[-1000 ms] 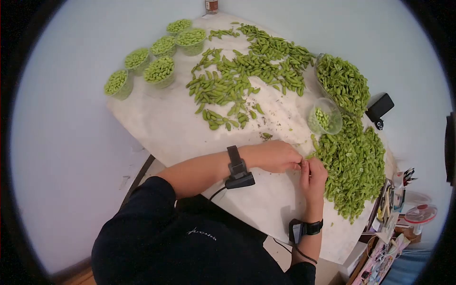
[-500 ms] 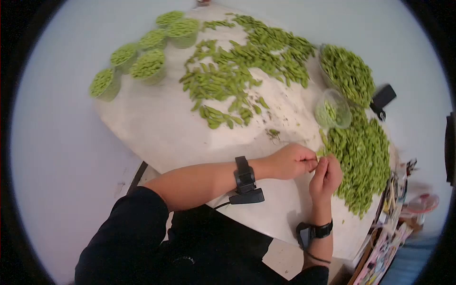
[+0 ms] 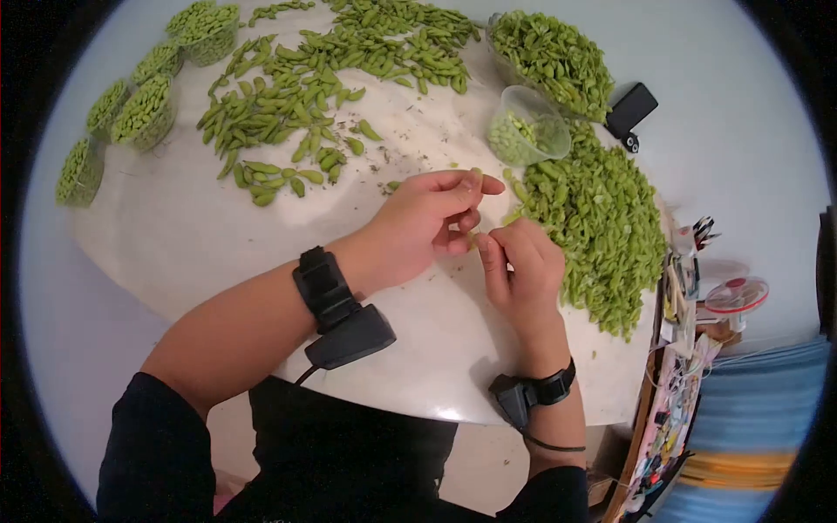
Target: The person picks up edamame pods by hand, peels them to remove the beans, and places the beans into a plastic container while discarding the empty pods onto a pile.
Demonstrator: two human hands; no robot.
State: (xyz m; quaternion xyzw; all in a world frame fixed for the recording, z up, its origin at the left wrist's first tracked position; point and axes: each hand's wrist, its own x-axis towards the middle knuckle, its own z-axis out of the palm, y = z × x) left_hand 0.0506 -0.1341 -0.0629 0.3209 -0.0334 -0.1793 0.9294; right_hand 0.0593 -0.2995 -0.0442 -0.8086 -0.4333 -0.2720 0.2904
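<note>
Left hand: the left hand (image 3: 423, 222) is above the middle of the table (image 3: 218, 235), a little toward the right edge. Its fingers (image 3: 462, 185) are curled, and the thumb and fingertips are pressed on a small pod (image 3: 475, 239).
Right hand: the right hand (image 3: 523, 270) is just beside the left one, fingertip to fingertip. Its fingers (image 3: 495, 253) are bent together and pinch the same pod from the other side.
Pod: pale green and mostly hidden between the two hands. I cannot tell if it is open or whole.
Wrist bands: a black band with a box (image 3: 344, 322) is on the left wrist. A smaller black band (image 3: 527, 392) is on the right wrist, at the near edge of the table.
Heap of pods: a big green heap (image 3: 602, 218) lies along the right edge, touching the right hand.
Clear cup: the cup (image 3: 527, 131) stands beyond the hands, at the far end of the heap, with some beans inside.
Bowl: a full bowl of pods (image 3: 549, 52) is at the far right corner.
Loose pods: many loose pods (image 3: 323, 78) are spread over the far part of the table.
Filled cups: several filled cups (image 3: 144, 109) stand in a group along the far left edge.
Black device: it (image 3: 629, 109) lies at the right edge, near the bowl.
</note>
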